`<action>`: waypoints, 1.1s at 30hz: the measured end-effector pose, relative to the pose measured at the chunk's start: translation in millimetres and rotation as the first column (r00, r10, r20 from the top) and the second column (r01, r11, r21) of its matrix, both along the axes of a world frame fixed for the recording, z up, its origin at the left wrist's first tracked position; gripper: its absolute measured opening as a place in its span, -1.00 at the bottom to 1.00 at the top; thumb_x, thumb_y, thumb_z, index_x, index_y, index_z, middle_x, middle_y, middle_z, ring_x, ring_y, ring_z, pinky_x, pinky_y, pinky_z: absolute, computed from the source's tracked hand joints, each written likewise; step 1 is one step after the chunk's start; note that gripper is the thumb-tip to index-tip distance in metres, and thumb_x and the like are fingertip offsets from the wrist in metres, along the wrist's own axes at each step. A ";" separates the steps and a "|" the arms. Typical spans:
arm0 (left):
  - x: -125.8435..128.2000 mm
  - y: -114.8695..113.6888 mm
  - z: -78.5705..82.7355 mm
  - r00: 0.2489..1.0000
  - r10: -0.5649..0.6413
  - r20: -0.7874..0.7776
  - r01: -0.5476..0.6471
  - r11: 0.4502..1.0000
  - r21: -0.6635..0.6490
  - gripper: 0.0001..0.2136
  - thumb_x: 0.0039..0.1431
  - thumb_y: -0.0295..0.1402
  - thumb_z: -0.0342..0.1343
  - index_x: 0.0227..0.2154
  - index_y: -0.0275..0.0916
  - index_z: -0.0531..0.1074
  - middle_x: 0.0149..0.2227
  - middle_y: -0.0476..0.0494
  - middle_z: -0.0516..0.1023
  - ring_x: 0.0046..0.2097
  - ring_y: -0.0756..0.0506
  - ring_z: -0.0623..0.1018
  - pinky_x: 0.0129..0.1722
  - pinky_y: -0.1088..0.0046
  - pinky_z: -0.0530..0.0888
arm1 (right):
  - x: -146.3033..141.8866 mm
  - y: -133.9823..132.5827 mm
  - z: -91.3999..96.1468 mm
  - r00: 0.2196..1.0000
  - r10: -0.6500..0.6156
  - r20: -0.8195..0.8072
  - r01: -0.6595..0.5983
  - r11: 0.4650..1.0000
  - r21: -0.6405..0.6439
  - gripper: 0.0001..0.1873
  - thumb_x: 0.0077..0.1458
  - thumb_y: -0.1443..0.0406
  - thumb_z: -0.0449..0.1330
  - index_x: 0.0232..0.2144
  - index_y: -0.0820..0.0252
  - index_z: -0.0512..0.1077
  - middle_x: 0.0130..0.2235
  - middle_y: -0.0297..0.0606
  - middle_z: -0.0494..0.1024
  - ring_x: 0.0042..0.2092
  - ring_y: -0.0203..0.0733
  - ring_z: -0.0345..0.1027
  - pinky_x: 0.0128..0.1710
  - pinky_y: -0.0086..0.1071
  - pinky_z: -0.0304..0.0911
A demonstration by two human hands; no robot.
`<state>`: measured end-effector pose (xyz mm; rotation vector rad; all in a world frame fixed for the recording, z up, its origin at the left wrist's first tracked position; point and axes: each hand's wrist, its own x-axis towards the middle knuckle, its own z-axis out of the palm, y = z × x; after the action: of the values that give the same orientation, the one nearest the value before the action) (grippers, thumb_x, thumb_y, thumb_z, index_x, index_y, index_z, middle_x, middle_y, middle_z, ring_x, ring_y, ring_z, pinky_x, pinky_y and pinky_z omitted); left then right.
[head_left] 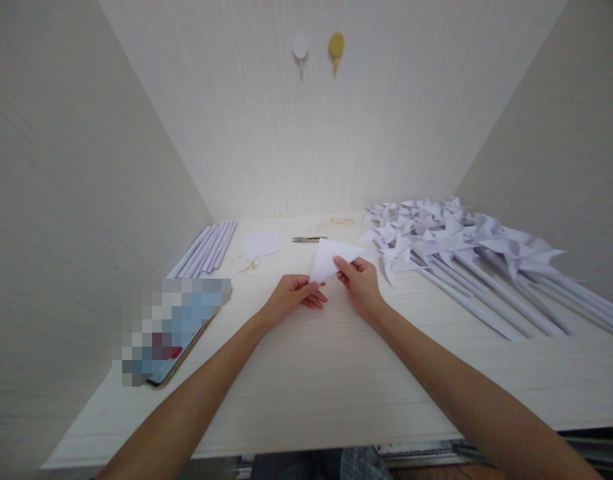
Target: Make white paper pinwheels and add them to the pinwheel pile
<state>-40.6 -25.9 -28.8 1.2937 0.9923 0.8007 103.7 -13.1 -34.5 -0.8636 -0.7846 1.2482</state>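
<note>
A white paper piece [326,257], apparently folded into a triangle, is held above the middle of the table between both hands. My left hand [290,295] pinches its lower left corner between thumb and fingers. On the paper's right side, my right hand [360,285] grips with the thumb on top and the fingers curled behind. Just beyond the paper lies a slim, dark, pointed tool [306,239], whose kind is unclear. Flat white paper [261,244] rests to the left, with small tangled bits [251,266] at its near edge.
Many white paper pinwheels [446,233] on rolled sticks [501,293] are heaped at the right. Several white paper tubes [209,248] lie at the back left. Nearer, a phone [186,340] is partly blurred out. Two round hooks, white [300,47] and yellow [336,45], hang on the wall.
</note>
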 end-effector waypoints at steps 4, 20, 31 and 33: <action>5.2 -1.9 -0.1 0.998 0.055 -0.010 -0.054 0.998 0.025 -0.70 -0.16 -0.17 0.13 -0.51 -0.38 0.38 -0.53 -0.17 0.53 -0.58 0.03 0.46 -0.52 0.52 0.41 | -2.0 -0.8 -1.1 1.000 -0.009 0.020 0.009 1.000 -0.009 -0.78 -0.37 0.24 0.29 -0.60 0.25 0.38 -0.64 -0.42 0.36 -0.61 -0.45 0.08 -0.61 -0.47 0.01; 6.1 -1.9 -0.4 0.993 0.119 -0.016 -0.119 0.993 0.027 -0.72 -0.15 -0.19 0.13 -0.49 -0.37 0.40 -0.59 -0.12 0.51 -0.60 0.04 0.45 -0.56 0.55 0.40 | 7.2 3.6 3.3 0.964 -0.022 -0.265 0.020 1.000 -0.009 -0.77 -0.37 0.23 0.31 -0.62 0.19 0.34 -0.62 -0.50 0.31 -0.59 -0.53 0.15 -0.62 -0.63 0.15; 4.7 0.3 -3.5 0.994 0.101 -0.038 -0.100 0.995 0.024 -0.71 -0.15 -0.18 0.13 -0.48 -0.37 0.40 -0.58 -0.13 0.52 -0.60 0.04 0.45 -0.55 0.54 0.41 | 14.0 8.5 0.3 0.960 0.025 -0.279 -0.023 1.000 0.012 -0.86 -0.23 0.26 0.24 -0.49 0.12 0.41 -0.52 -0.46 0.42 -0.56 -0.52 0.19 -0.59 -0.63 0.19; 4.6 0.0 -3.4 0.994 0.100 -0.039 -0.099 0.995 0.025 -0.71 -0.15 -0.19 0.13 -0.48 -0.37 0.40 -0.58 -0.13 0.52 -0.60 0.04 0.45 -0.55 0.54 0.41 | 14.4 9.0 0.0 0.962 0.021 -0.271 -0.019 1.000 0.012 -0.88 -0.22 0.27 0.24 -0.50 0.12 0.41 -0.52 -0.46 0.42 -0.57 -0.53 0.19 -0.59 -0.63 0.20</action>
<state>-35.9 -25.8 -32.2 1.2919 1.0896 0.8676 118.1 -4.1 -34.5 -0.6597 -0.5792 1.3461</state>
